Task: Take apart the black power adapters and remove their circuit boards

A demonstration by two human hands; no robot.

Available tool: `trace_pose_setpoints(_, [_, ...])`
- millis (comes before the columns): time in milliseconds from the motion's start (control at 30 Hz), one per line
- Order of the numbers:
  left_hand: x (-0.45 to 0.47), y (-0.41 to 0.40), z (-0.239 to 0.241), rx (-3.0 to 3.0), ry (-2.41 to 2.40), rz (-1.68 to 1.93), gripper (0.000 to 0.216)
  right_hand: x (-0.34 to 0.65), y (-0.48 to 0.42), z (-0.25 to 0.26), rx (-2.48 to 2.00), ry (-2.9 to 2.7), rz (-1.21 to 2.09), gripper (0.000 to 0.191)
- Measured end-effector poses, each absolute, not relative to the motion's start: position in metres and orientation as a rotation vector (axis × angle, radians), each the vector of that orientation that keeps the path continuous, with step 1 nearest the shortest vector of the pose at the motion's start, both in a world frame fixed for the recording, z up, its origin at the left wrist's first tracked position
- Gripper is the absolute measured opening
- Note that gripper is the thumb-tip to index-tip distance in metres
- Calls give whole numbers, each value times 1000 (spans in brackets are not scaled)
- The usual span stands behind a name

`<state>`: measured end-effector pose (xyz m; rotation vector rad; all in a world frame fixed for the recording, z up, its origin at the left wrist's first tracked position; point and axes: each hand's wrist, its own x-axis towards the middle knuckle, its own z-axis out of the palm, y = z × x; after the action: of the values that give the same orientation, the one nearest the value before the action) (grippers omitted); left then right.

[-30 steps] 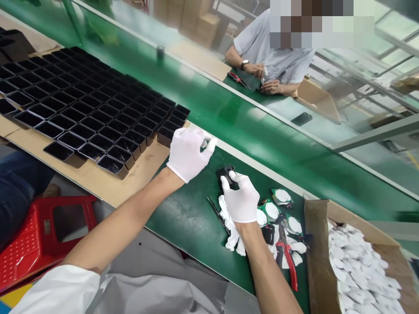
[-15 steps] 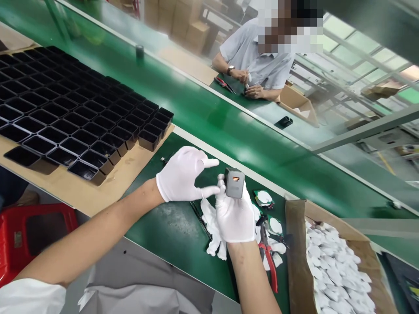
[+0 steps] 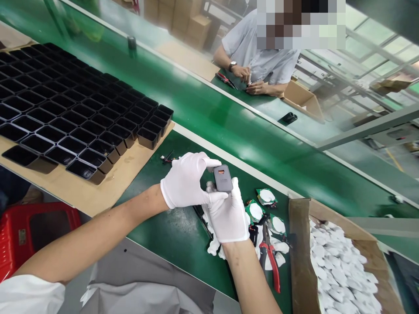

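Both my hands wear white gloves and meet over the green mat (image 3: 176,231). My right hand (image 3: 227,213) is closed around a small dark grey charger block (image 3: 223,178) with an orange port on its upper face. My left hand (image 3: 186,181) pinches the same block from the left with thumb and forefinger. A spare white glove (image 3: 212,244) lies on the mat under my right wrist.
A black tray of several empty cells (image 3: 68,113) rests on cardboard at the left. Red-handled cutters (image 3: 271,259) and round white pads on green backing (image 3: 266,197) lie at the right, beside a cardboard box of white pieces (image 3: 340,270). A person's hands (image 3: 250,80) work across the conveyor belt (image 3: 229,117). A red stool (image 3: 32,231) stands below.
My right hand lifted the block off the mat and turned its port face up. My left hand came from the tray's edge and closed on the block.
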<state>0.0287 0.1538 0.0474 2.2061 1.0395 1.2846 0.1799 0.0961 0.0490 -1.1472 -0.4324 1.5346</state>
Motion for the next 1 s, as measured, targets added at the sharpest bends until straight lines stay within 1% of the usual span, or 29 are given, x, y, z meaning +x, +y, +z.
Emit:
trace_pose_setpoints(67, [29, 154, 48, 2192, 1052, 1270, 59, 179, 97, 47, -1222, -524, 1443, 51])
trace_pose_setpoints(167, [29, 157, 48, 2202, 1022, 1181, 69, 181, 98, 41, -1431, -775, 1103, 54])
trace_pose_setpoints(233, [29, 160, 48, 2241, 985, 1074, 73, 184, 99, 36, -1526, -869, 878, 57])
trace_pose_setpoints(333, [35, 169, 51, 2313, 971, 907, 67, 192, 106, 34, -1578, -923, 707, 64])
trace_pose_setpoints(400, [42, 180, 55, 2360, 977, 791, 57, 200, 116, 38, -1601, -994, 624, 58])
trace_pose_setpoints(467, [51, 196, 59, 2406, 966, 697, 42, 209, 134, 45, -1623, -1078, 559, 47])
trace_pose_setpoints(533, [62, 217, 64, 2426, 962, 665, 34, 222, 158, 53, -1642, -1170, 518, 38])
trace_pose_setpoints(600, [72, 244, 69, 2423, 994, 656, 38, 237, 187, 61, -1662, -1270, 506, 32])
trace_pose_setpoints(700, [84, 287, 73, 2391, 1051, 586, 51, 259, 234, 70, -1714, -1446, 544, 27])
trace_pose_setpoints(833, [94, 331, 69, 2334, 1091, 507, 57, 274, 282, 80, -1800, -1603, 533, 26])
trace_pose_setpoints(933, [93, 351, 60, 2266, 1211, 469, 58, 268, 289, 86, -1861, -1664, 397, 30])
trace_pose_setpoints(1000, [87, 360, 57, 2218, 1313, 442, 55, 255, 276, 87, -1867, -1796, 371, 31])
